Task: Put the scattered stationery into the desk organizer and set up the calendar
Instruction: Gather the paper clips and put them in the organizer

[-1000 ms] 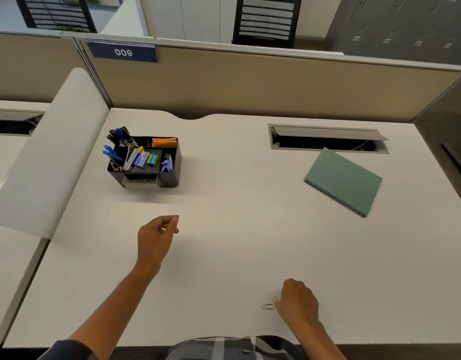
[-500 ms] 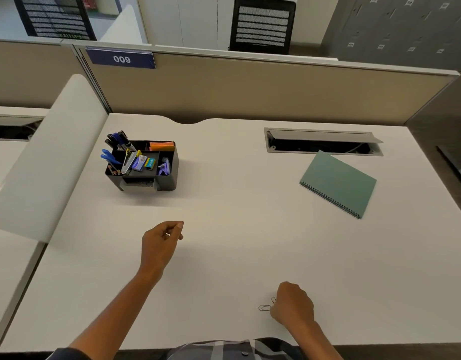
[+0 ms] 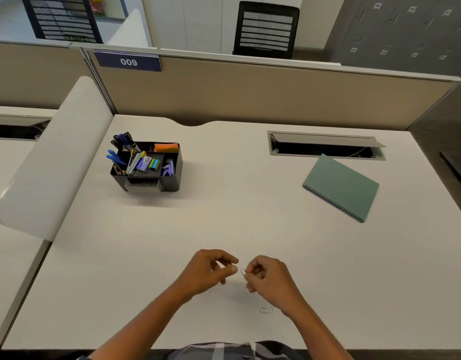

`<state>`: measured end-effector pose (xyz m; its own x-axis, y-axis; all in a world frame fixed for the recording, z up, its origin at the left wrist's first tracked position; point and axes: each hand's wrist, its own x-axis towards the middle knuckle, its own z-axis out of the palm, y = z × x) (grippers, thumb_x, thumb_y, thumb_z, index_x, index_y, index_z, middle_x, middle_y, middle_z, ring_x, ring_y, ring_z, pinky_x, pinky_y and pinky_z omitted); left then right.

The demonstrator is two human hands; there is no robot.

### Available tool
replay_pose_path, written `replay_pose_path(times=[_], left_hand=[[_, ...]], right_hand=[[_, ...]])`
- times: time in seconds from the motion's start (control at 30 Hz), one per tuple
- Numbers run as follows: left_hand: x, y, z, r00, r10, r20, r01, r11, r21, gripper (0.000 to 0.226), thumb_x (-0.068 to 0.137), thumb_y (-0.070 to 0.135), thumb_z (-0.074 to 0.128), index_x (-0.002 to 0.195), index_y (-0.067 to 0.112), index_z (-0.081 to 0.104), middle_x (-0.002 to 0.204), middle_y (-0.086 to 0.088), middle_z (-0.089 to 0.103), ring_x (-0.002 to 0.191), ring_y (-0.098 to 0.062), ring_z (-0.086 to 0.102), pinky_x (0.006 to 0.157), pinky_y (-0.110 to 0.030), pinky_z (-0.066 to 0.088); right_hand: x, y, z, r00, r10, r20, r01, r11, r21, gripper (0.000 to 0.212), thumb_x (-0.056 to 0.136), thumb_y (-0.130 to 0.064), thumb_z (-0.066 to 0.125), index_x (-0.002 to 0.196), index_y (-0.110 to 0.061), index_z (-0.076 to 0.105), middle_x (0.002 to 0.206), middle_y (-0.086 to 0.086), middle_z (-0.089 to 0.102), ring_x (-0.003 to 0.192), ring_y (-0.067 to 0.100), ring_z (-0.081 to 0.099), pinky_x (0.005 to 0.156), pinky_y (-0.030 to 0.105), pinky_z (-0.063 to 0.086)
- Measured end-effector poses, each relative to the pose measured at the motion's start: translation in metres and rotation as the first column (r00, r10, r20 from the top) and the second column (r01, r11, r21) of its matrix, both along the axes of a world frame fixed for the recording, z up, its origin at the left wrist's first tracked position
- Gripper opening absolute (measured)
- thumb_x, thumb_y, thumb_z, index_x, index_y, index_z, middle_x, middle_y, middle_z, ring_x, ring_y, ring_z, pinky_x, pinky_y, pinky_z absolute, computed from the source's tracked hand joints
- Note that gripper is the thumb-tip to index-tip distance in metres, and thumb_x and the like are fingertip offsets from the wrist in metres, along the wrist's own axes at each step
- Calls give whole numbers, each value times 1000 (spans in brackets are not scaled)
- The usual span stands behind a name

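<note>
A paper clip (image 3: 266, 310) lies nearest you on the desk (image 3: 250, 216). Your right hand (image 3: 269, 280) pinches another clip (image 3: 242, 271); your left hand (image 3: 207, 271), fingers curled, is just beside it. The desk organizer (image 3: 148, 166) stands far left, the green calendar (image 3: 341, 187) lies flat far right.

A black organizer (image 3: 148, 168), filled with pens and stationery, stands at far left. One paperclip (image 3: 242, 271) is pinched; another (image 3: 266, 310) lies flat nearby. A green calendar (image 3: 341, 187) lies closed at right.

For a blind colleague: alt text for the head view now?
Above a white desk, the right hand pinches a paper clip near the left hand. A second clip lies below; a filled organizer sits far left, a green notebook far right.
</note>
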<state>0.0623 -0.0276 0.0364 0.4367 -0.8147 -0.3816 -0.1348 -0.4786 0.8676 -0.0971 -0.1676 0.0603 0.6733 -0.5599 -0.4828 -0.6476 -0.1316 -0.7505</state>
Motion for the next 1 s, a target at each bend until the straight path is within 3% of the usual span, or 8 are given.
replay_pose_path(times=[0.23, 0.4, 0.57, 0.67, 0.77, 0.9, 1.0], left_hand=[[7, -1, 10, 994, 109, 19, -109, 994, -32, 5, 91, 31, 81, 92, 26, 81, 86, 11, 78, 72, -16, 75, 70, -21, 58], [34, 7, 15, 957, 284, -61, -287, 956, -60, 3, 91, 21, 81, 90, 18, 82, 85, -1, 80, 65, -15, 71, 61, -22, 51], [116, 16, 10, 777, 629, -17, -629, 775, -66, 3, 86, 14, 84, 86, 13, 81, 76, -4, 76, 49, -9, 61, 50, -23, 39], [171, 21, 13, 641, 767, 25, -763, 641, -91, 11, 86, 15, 85, 94, 9, 79, 73, -4, 70, 54, -16, 54, 45, -15, 40], [212, 23, 15, 570, 820, 56, -811, 572, -119, 14, 85, 18, 87, 96, 13, 81, 77, -4, 71, 59, -16, 49, 59, -24, 46], [243, 22, 5, 543, 831, 122, -828, 554, -88, 19, 80, 26, 90, 95, 16, 84, 80, -4, 74, 65, -14, 55, 79, -40, 56], [250, 18, 0, 542, 832, 121, -831, 552, -70, 24, 82, 24, 90, 103, 13, 84, 101, -17, 78, 76, -19, 57, 93, -46, 59]], right_hand=[[28, 8, 10, 989, -28, 143, 23, 999, 36, 6, 92, -15, 75, 88, -19, 72, 80, 4, 78, 73, 18, 77, 75, 35, 65], [38, 13, 8, 984, -23, 179, 21, 1000, 12, 10, 93, -20, 73, 98, -28, 70, 87, -4, 74, 78, 13, 75, 71, 31, 62], [30, 10, 0, 989, -30, 147, 28, 1000, 12, 15, 93, -24, 72, 104, -33, 68, 91, -8, 71, 79, 16, 72, 65, 25, 57], [19, 5, -7, 993, -51, 107, 52, 999, -8, 13, 92, -25, 73, 101, -34, 70, 91, -9, 72, 77, 16, 72, 65, 25, 57], [7, 1, -13, 994, -77, 74, 80, 996, -30, 11, 92, -25, 74, 99, -33, 71, 89, -15, 71, 75, 15, 72, 65, 26, 58], [-5, -2, -20, 994, -102, 39, 104, 993, -64, 10, 92, -25, 74, 98, -33, 71, 87, -18, 70, 75, 15, 73, 64, 24, 59], [-13, -4, -24, 993, -116, 19, 117, 990, -81, 10, 92, -25, 75, 98, -33, 71, 86, -17, 70, 74, 14, 73, 64, 22, 59]])
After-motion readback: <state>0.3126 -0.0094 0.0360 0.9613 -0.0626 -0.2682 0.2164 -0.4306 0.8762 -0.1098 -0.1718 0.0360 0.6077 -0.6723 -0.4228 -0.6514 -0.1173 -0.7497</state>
